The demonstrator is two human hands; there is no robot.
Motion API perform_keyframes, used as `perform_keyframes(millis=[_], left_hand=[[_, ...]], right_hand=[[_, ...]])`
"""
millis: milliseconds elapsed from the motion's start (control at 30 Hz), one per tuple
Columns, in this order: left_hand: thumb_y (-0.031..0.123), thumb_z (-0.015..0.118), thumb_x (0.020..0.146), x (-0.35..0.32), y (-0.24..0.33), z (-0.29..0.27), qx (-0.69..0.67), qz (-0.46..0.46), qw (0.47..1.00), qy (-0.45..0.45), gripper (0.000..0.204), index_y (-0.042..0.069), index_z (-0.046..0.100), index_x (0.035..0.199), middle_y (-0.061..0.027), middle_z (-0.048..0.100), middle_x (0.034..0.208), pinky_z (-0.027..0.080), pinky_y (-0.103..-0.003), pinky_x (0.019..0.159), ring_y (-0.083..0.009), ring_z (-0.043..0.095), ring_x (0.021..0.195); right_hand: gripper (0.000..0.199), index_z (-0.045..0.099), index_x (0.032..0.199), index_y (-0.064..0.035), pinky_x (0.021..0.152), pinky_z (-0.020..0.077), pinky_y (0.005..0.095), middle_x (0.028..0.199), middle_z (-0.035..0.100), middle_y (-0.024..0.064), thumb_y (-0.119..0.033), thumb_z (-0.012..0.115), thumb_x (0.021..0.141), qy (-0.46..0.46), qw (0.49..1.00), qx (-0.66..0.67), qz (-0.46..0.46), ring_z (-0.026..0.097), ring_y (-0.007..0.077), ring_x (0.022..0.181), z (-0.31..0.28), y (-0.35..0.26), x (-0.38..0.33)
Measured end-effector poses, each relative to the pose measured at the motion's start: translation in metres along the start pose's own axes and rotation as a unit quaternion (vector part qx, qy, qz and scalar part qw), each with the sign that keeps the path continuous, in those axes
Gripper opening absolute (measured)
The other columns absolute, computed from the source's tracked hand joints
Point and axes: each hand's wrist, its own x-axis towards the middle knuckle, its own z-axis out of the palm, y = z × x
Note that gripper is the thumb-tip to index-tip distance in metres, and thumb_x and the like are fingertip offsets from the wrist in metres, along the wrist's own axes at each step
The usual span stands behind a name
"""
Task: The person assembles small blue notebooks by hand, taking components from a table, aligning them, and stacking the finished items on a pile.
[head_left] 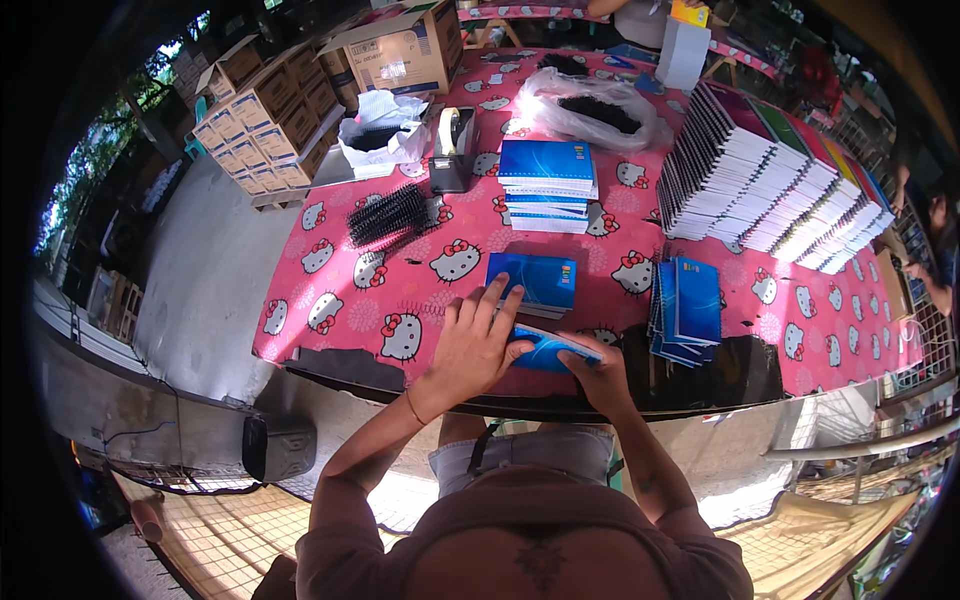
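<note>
My right hand [598, 374] grips a small blue notebook [545, 350] at its right end, thumb on top, near the table's front edge. The notebook is tilted, its upper edge turned towards me. My left hand [476, 332] reaches over a short stack of blue notebooks [548, 276] just beyond it. Its fingers are stretched out with the tips on the top cover, while the thumb is against the left part of the held notebook. A taller stack of blue notebooks [545, 165] stands farther back. To the right lies a fanned pile of blue notebooks [697, 300].
Black spiral coils [388, 217] lie at left, near a tape dispenser [452, 150] and white-wrapped coils [378, 138]. A plastic bag [640, 128] holds more coils. Spiral notebooks [760, 185] are piled high at right. Cartons [270, 120] stand beyond the pink patterned table [440, 215]. Another person [640, 22] is opposite.
</note>
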Motion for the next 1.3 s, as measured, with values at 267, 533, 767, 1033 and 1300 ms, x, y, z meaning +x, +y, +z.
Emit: perform_keyframes(millis=[267, 533, 767, 1033, 1300], left_hand=[[0.058, 0.056, 0.09, -0.003, 0.011, 0.013, 0.144, -0.053, 0.986, 0.061, 0.086, -0.003, 0.036, 0.146, -0.0272, 0.029, 0.155, 0.011, -0.069, 0.112, -0.0428, 0.022, 0.148], [0.065, 0.048, 0.091, -0.001, 0.013, 0.011, 0.189, -0.013, 0.979, 0.077, 0.089, -0.008, 0.04, 0.141, -0.0308, 0.037, 0.15, 0.017, -0.066, 0.112, -0.0443, 0.035, 0.141], [0.065, 0.043, 0.093, -0.001, 0.022, 0.003, 0.176, 0.037, 0.983, 0.039, 0.084, -0.003, 0.044, 0.142, -0.0249, 0.042, 0.148, 0.02, -0.061, 0.113, -0.0378, 0.036, 0.141], [0.066, 0.043, 0.093, -0.001, 0.025, 0.015, 0.167, 0.045, 0.984, 0.044, 0.08, 0.004, 0.047, 0.142, -0.0175, 0.043, 0.151, 0.019, -0.06, 0.114, -0.0318, 0.038, 0.142], [0.065, 0.05, 0.09, 0.011, 0.032, 0.014, 0.118, 0.087, 0.986, 0.08, 0.08, 0.005, 0.048, 0.142, -0.0179, 0.046, 0.148, 0.024, -0.06, 0.112, -0.0313, 0.04, 0.141]], right_hand=[[0.028, 0.069, 0.118, -0.0001, 0.079, 0.0527, 0.0273, 0.101, 0.073, 0.0123, -0.011, 0.069, 0.092, 0.022, 0.997, -0.013, -0.07, 0.067, 0.0128, 0.085, 0.0, -0.015, 0.0], [0.028, 0.069, 0.118, -0.002, 0.074, 0.0517, 0.0253, 0.096, 0.074, 0.0104, -0.009, 0.069, 0.091, 0.023, 0.999, -0.015, -0.04, 0.065, 0.0092, 0.079, 0.002, -0.019, -0.007], [0.031, 0.066, 0.121, 0.0001, 0.078, 0.0516, 0.0246, 0.099, 0.073, 0.0067, -0.007, 0.069, 0.091, -0.024, 0.997, 0.004, -0.07, 0.064, 0.0091, 0.086, 0.001, -0.023, -0.002], [0.043, 0.06, 0.132, -0.0072, 0.079, 0.053, 0.0287, 0.105, 0.072, 0.0123, -0.007, 0.069, 0.09, -0.017, 1.0, 0.016, -0.005, 0.068, 0.0128, 0.087, -0.002, -0.038, -0.002], [0.053, 0.055, 0.138, -0.0082, 0.086, 0.0526, 0.029, 0.116, 0.069, 0.0166, -0.001, 0.067, 0.087, -0.016, 0.999, -0.003, -0.029, 0.069, 0.0172, 0.103, 0.009, -0.021, -0.002]])
